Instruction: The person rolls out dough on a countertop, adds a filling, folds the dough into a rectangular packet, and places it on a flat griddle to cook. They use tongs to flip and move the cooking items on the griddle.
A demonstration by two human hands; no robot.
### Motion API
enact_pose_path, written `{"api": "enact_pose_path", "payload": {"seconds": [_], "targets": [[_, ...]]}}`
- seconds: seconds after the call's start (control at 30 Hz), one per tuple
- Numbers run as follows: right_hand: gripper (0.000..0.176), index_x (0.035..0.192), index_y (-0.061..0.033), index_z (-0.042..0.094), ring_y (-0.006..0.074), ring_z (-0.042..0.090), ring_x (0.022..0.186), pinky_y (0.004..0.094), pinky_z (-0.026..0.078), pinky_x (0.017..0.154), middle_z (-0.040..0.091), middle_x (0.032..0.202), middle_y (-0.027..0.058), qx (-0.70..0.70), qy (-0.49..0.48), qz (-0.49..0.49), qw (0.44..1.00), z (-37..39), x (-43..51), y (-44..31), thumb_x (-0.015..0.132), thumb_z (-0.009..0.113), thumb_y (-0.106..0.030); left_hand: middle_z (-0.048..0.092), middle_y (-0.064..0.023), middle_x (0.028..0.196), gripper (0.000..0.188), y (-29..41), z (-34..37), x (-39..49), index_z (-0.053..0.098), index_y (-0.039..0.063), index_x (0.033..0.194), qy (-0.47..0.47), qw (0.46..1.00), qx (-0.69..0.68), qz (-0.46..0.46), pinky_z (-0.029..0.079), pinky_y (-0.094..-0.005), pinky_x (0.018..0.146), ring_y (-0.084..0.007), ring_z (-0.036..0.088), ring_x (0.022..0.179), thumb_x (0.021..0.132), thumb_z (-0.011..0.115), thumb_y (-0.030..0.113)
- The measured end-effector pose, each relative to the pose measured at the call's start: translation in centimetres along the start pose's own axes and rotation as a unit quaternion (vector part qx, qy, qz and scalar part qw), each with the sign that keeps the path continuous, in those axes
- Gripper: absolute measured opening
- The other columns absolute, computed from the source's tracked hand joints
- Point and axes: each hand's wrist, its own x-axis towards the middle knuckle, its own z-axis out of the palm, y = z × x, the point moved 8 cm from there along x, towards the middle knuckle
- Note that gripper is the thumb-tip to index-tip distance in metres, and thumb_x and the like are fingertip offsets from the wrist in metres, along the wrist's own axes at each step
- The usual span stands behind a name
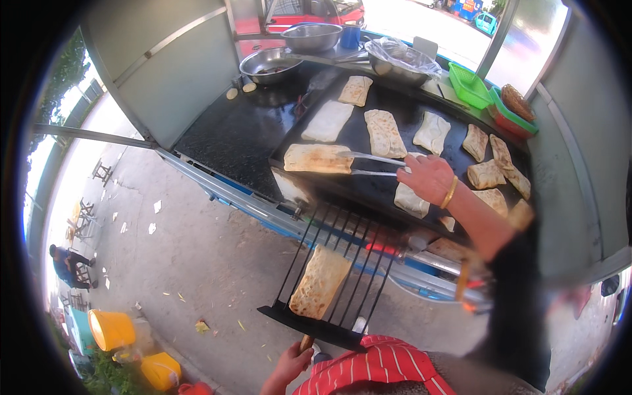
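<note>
My right hand (428, 178), with a yellow bangle at its wrist, holds metal tongs (377, 159). Their tips lie over the right end of a browned folded flatbread (311, 159) at the near left corner of the black griddle (345, 190). Low in front of me, my left hand (292, 363) grips the wooden handle (306, 342) of a black barred rack (340, 326). One browned flatbread (321, 281) rests on its bars. Several more folded flatbreads, some pale and some browned, lie on the griddle, among them a pale one (328, 121) and a spotted one (385, 132).
Beyond the griddle stand steel bowls (312, 38), one plastic-covered (402, 59), and a green basket (469, 86). Left of the griddle is a dark worktop (237, 133) with two dough pieces (249, 87). Panels flank the cart. A seated person (71, 266) and yellow buckets (112, 330) are at far left.
</note>
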Motion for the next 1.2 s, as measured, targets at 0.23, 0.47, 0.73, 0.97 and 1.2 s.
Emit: {"api": "enact_pose_path", "payload": {"seconds": [0.23,0.47,0.73,0.97,1.2], "targets": [[0.018,0.08,-0.0141,0.057,0.0248,0.058,0.066,0.0361,0.045,0.054,0.052,0.074,0.0046,0.257,0.035,0.119,0.958,-1.9,-3.9,2.0,0.086,0.063,-0.031,0.055,-0.0024,0.067,0.025,-0.3,-0.3,0.2,0.054,0.001,0.095,0.0,1.0,-0.014,-0.015,0.04,-0.0257,0.049,-0.0093,0.05,0.054,0.092,0.06,0.025],[0.02,0.081,-0.0146,0.058,0.0275,0.058,0.067,0.0383,0.045,0.056,0.053,0.075,0.0048,0.262,0.1,0.102,0.954,3.0,2.8,-1.3,0.086,0.061,-0.034,0.055,-0.0028,0.067,0.025,-0.9,-0.2,0.7,0.053,-0.001,0.096,-0.024,0.998,-0.05,0.004,0.04,-0.0253,0.05,-0.0094,0.051,0.055,0.092,0.06,0.023],[0.026,0.087,-0.0073,0.058,0.0059,0.039,0.041,0.0229,0.025,0.036,0.054,0.068,0.0042,0.753,-0.052,0.471,0.456,3.6,-5.4,0.8,0.094,0.058,-0.033,0.056,-0.0031,0.067,0.026,-1.1,-0.6,1.0,0.054,-0.002,0.1,-0.014,0.999,-0.023,0.019,0.041,-0.0258,0.05,-0.0096,0.051,0.054,0.092,0.06,0.021],[0.024,0.095,-0.0086,0.056,0.006,0.033,0.042,0.0231,0.025,0.037,0.054,0.07,0.006,0.779,-0.093,0.564,0.258,4.8,-11.8,-2.3,0.094,0.056,-0.033,0.056,-0.003,0.065,0.024,-0.9,-0.6,1.5,0.054,-0.001,0.098,-0.01,1.0,-0.021,0.02,0.04,-0.0256,0.049,-0.0097,0.052,0.054,0.091,0.06,0.022],[0.025,0.097,-0.0052,0.058,0.0088,0.04,0.046,0.0258,0.032,0.041,0.053,0.071,0.0075,0.77,0.063,0.596,0.219,11.7,-4.0,1.0,0.095,0.054,-0.029,0.055,-0.0024,0.064,0.026,0.0,-0.6,0.8,0.055,-0.001,0.098,-0.004,1.0,0.004,0.022,0.04,-0.0262,0.049,-0.0094,0.051,0.053,0.092,0.06,0.024]]}}
